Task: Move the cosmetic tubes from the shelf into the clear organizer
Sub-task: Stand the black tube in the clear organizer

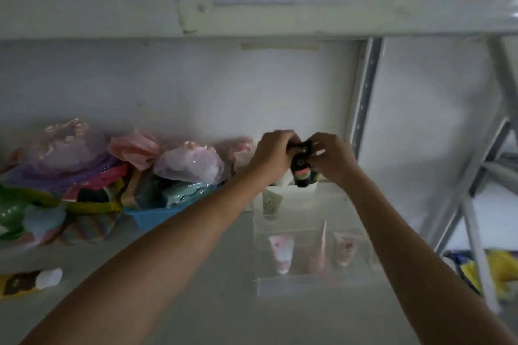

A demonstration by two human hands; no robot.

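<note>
Dark tube pinched by left hand and right hand over clear organizer back row. Risk: crowded slot, tube could slip or topple neighbours.

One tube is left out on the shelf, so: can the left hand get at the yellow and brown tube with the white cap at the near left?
Probably yes, once freed. The left hand and right hand both grip a dark tube over the clear organizer. The yellow and brown tube lies alone on bare shelf, nothing over it.
</note>
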